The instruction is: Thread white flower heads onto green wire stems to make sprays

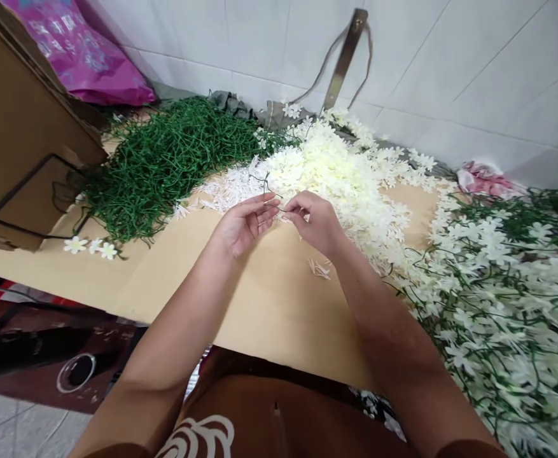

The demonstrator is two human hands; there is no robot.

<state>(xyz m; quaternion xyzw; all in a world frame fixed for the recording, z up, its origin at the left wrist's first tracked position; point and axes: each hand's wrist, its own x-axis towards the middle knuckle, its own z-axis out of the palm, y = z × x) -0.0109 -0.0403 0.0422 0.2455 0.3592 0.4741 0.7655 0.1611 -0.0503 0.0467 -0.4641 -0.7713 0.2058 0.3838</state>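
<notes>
My left hand (247,224) is held palm up over the table, its thumb and fingertips closed around a thin green plastic stem (266,183) that branches at its top. From the right, my right hand (315,219) pinches the lower end of the same stem between thumb and forefinger. Whether a small piece sits at that pinch is hidden. Just behind my hands spreads a heap of loose white artificial flower heads (329,166). Beside it, nearer my left hand, lie many slim white pieces (233,186). A few more slim pieces (319,268) rest below my right hand.
A mound of green plastic stems (174,162) lies at left, by a cardboard box (21,127) and a pink bag (92,57). Flowered stems (502,305) cover the right side. A metal strip (346,60) leans on the tiled wall. Several flowers (90,246) lie front left.
</notes>
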